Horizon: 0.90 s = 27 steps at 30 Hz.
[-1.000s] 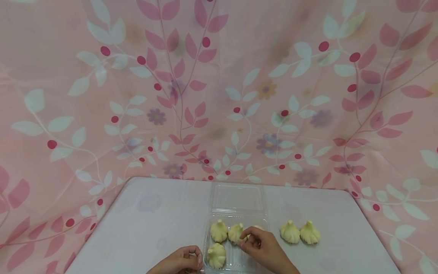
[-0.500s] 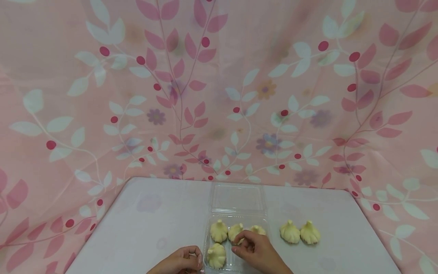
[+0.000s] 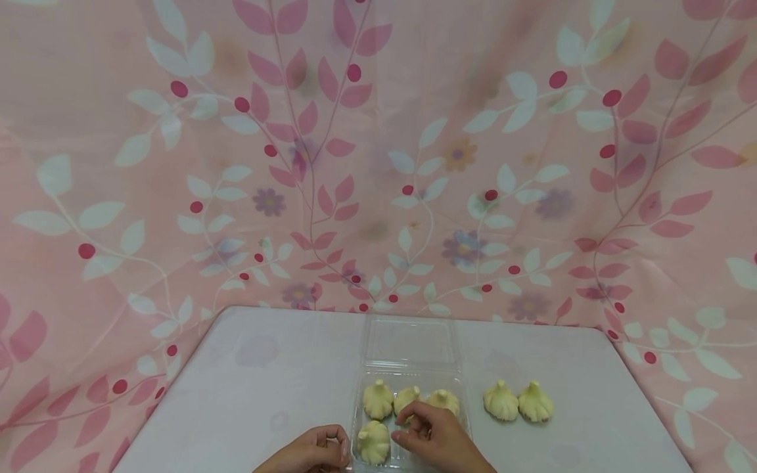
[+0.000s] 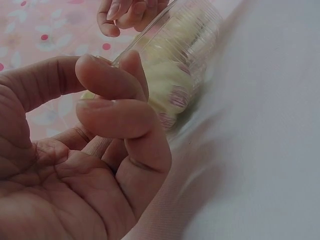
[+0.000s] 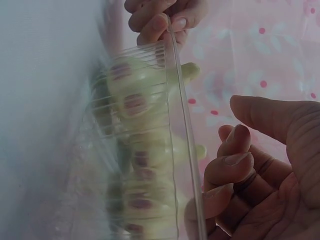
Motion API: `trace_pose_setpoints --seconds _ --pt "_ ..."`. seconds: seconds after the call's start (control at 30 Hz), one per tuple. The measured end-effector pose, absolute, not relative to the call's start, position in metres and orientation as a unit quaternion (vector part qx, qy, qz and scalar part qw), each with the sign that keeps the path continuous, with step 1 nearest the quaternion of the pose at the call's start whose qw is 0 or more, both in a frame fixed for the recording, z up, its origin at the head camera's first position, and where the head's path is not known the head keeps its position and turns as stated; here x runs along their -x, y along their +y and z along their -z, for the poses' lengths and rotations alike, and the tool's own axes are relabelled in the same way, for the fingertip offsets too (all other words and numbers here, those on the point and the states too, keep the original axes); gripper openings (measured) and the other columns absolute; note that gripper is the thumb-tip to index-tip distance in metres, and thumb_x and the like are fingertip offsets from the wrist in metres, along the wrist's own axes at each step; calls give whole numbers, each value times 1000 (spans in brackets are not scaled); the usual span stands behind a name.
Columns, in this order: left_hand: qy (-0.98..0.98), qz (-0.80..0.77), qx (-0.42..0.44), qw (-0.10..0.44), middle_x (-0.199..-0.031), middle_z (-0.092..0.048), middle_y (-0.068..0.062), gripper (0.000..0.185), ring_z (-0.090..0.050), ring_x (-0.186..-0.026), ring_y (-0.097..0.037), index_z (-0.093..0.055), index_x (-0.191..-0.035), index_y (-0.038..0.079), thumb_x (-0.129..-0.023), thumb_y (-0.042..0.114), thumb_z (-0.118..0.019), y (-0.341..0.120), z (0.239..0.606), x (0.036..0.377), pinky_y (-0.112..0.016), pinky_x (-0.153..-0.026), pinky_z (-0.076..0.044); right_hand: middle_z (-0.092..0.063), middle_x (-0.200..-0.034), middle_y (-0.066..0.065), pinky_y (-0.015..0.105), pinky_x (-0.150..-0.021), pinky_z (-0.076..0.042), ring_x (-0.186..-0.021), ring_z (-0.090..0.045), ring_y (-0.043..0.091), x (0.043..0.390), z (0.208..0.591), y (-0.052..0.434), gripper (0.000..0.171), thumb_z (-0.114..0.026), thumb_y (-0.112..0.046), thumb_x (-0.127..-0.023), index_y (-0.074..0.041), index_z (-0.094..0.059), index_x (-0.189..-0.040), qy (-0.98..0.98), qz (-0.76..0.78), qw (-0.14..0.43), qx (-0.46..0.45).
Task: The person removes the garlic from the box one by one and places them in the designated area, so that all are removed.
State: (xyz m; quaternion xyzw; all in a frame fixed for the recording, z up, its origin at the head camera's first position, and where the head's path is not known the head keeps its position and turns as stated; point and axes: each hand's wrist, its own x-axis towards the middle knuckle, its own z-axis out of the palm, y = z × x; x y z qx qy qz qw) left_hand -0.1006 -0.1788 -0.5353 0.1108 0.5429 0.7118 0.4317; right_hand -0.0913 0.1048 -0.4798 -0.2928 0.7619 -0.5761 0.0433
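A clear plastic clamshell box [image 3: 408, 453] lies on the table with its lid laid back. Inside it, three pale garlic bulbs [image 3: 378, 399] form the far row, and another garlic bulb [image 3: 374, 442] sits at the near left. My left hand [image 3: 313, 450] pinches the box's near left rim between thumb and fingers, as the left wrist view also shows at the rim [image 4: 165, 22]. Over the box's near right part hovers my right hand [image 3: 440, 437]. Its fingers are loosely bent, and nothing shows between thumb and fingertips in the right wrist view.
Two more garlic bulbs [image 3: 501, 401] stand side by side on the table, right of the box. The transparent lid [image 3: 412, 341] stretches toward the back of the white-covered table [image 3: 284, 368]. A pink floral cloth [image 3: 378, 164] hangs behind.
My right hand has drawn back left and toward me from the far right bulb, which now shows in the box. The left hand stays at the rim.
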Motion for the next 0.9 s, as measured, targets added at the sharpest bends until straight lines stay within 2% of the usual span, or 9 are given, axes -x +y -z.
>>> trace_pose_setpoints --seconds 0.23,0.47,0.67,0.9 --pt "538 -713 -118 433 -78 -59 6 6 -50 -63 -2 -53 -92 14 -92 10 -50 -179 535 101 -19 -58 -43 -54 -65 5 17 -47 -40 -53 -40 -2 89 474 98 11 -66 -13 -86 -12 -61 -96 754 584 59 296" --pt "537 -714 -116 435 -78 -59 6 5 -48 -61 -1 -54 -93 14 -91 10 -50 -179 534 101 -19 -57 -42 -51 -61 6 16 -45 -37 -52 -39 -2 90 482 90 14 -68 -11 -84 -5 -61 -95 751 582 35 311" --pt "542 -711 -116 433 -78 -59 6 4 -49 -61 -2 -53 -93 13 -91 10 -50 -178 534 101 -19 -58 -42 -52 -61 3 16 -46 -38 -52 -41 -2 89 483 83 15 -68 -11 -84 -4 -61 -95 748 590 64 296" --pt "550 -710 -122 422 -77 -59 6 5 -50 -62 -2 -54 -93 12 -91 9 -51 -178 535 101 -20 -58 -43 -52 -61 -6 18 -45 -39 -50 -42 -3 97 512 80 18 -69 -23 -85 -12 -62 -97 752 587 74 291"
